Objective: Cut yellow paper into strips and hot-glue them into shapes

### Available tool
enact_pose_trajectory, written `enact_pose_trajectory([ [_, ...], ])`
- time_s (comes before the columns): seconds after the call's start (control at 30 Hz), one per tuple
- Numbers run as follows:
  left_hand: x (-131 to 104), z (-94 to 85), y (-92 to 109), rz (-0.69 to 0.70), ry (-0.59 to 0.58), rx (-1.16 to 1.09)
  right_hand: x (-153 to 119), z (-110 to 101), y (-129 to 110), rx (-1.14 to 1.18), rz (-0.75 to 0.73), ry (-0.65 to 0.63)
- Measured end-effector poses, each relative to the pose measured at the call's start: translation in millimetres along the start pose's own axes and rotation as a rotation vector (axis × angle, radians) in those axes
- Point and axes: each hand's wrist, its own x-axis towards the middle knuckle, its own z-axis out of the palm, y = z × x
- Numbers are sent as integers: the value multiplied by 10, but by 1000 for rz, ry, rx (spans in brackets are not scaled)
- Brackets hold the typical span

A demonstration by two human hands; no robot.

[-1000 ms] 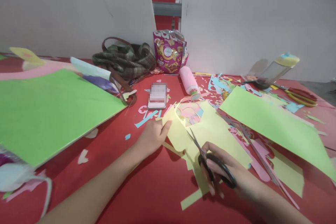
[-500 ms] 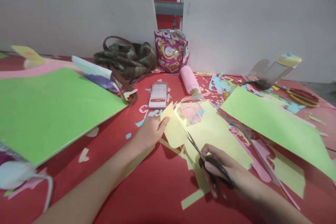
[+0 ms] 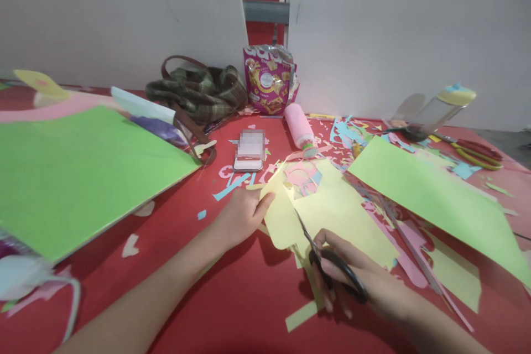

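Observation:
Between the thumb and fingers of my left hand [image 3: 244,214] is a piece of yellow paper [image 3: 279,221] with a rounded lower corner. My right hand [image 3: 348,265] has its fingers through the black handles of a pair of scissors [image 3: 307,232]. The scissor blades point up and away, their tips close to the right edge of the held piece; whether they touch it I cannot tell. Beneath the blades lies a larger yellow sheet [image 3: 352,210] with a hole cut in it, and pink and blue scraps show through the hole.
A phone [image 3: 250,150], a pink bottle [image 3: 298,126], a snack bag [image 3: 267,80] and a plaid bag [image 3: 203,91] stand or lie farther back. Green sheets lie left [image 3: 91,177] and right [image 3: 440,204]. At right are a clear bottle [image 3: 435,113] and more scissors [image 3: 477,152]. Paper scraps are scattered about.
My left hand has moved slightly right and toward me, turning the yellow piece. The scissors have shifted a little left, and their blades look closer together.

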Motion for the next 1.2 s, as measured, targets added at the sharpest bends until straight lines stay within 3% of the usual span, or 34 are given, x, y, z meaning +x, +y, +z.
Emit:
enact_pose_trajectory([
  [0.5,-32,-14,60,107,-71,-1,4,-21,34,142,-72,-60],
  [0.7,-51,-15,99,25,-52,-36,-11,-10,27,112,-64,-62],
  [1.0,-78,-17,121,-54,-119,-95,-8,13,-5,54,-44,-28],
  [1.2,-81,-27,150,-16,-94,-45,-4,7,14,31,-63,-7],
])
